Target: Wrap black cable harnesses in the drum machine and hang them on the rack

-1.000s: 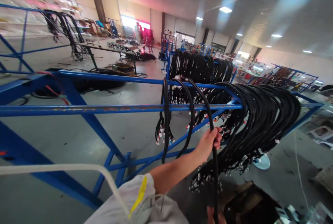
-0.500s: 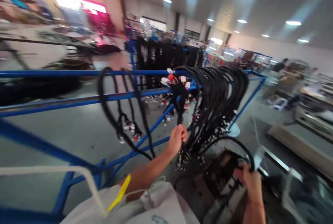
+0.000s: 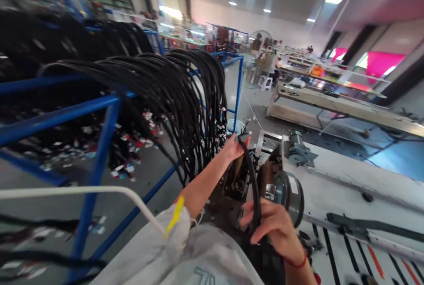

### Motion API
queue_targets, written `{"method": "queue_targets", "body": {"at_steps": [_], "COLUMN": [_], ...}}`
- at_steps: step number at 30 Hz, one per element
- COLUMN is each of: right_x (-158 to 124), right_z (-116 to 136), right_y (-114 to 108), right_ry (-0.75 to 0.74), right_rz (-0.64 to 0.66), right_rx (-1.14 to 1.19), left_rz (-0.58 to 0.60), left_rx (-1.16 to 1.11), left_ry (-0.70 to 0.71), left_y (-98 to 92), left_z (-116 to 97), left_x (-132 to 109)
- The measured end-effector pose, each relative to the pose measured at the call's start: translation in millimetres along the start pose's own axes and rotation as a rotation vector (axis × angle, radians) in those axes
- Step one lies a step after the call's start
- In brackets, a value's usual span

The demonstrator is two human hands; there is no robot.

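Observation:
My left hand is raised near the middle of the view, its fingers closed on the upper end of a thick black cable. That cable runs down to my right hand, which grips its lower part close to my chest. Just left of both hands, many black cable harnesses hang over a blue metal rack, their small white and red connectors dangling below.
A machine with a round metal motor sits on a white worktable directly behind my hands. Long workbenches and a standing fan fill the hall to the right. A white tube crosses the lower left.
My view has swung right, from the rack to the worktable. Both hands have pulled one black cable off the rack and brought it over the machine.

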State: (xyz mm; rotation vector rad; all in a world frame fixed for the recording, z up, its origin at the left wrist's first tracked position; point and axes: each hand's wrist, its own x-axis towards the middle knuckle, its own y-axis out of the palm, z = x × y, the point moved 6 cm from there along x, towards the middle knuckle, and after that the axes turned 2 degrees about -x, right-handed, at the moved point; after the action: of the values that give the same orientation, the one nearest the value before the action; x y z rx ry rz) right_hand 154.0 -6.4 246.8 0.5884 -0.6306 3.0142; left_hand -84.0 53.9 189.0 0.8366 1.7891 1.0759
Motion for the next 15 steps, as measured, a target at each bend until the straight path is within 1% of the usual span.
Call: {"method": "queue_targets", "body": {"at_steps": [2, 3, 4, 5, 6, 8, 9, 10, 11, 12, 13, 15], "right_x": [-22, -31, -38, -42, -44, -37, -28, -16, -1, 16, 33, 60], "right_z": [-35, -53, -68, -81, -90, -104, -111, -120, -132, -148, -167, -204], "right_y": [43, 55, 62, 62, 55, 33, 23, 17, 17, 24, 36, 68], "right_ry": [0.262, 0.389, 0.489, 0.555, 0.603, 0.629, 0.619, 0.599, 0.582, 0.581, 0.6, 0.685], "right_rz": [0.169, 0.155, 0.114, 0.051, -0.051, -0.267, -0.364, -0.428, -0.445, -0.417, -0.372, -0.293], "right_rx": [0.018, -0.019, -0.061, -0.099, -0.133, -0.153, -0.145, -0.121, -0.076, -0.025, 0.017, 0.045], "left_rz": [-0.062, -0.046, 0.01, 0.094, 0.189, 0.379, 0.446, 0.485, 0.506, 0.52, 0.53, 0.547], "left_rx": [-0.091, -0.104, -0.101, -0.089, -0.074, -0.017, 0.015, 0.036, 0.037, 0.021, -0.012, -0.082], "left_ry": [-0.006, -0.024, -0.053, -0.088, -0.125, -0.195, -0.214, -0.211, -0.185, -0.149, -0.102, -0.016], "left_y": [17.6, 26.9, 37.8, 50.0, 62.7, 88.8, 100.9, 111.8, 122.1, 131.8, 140.3, 151.4], "left_z": [-8, -11, -12, -12, -11, -7, -6, -8, -12, -19, -28, -50], "left_x": [34, 44, 49, 49, 44, 23, 10, -2, -14, -25, -36, -56]}}
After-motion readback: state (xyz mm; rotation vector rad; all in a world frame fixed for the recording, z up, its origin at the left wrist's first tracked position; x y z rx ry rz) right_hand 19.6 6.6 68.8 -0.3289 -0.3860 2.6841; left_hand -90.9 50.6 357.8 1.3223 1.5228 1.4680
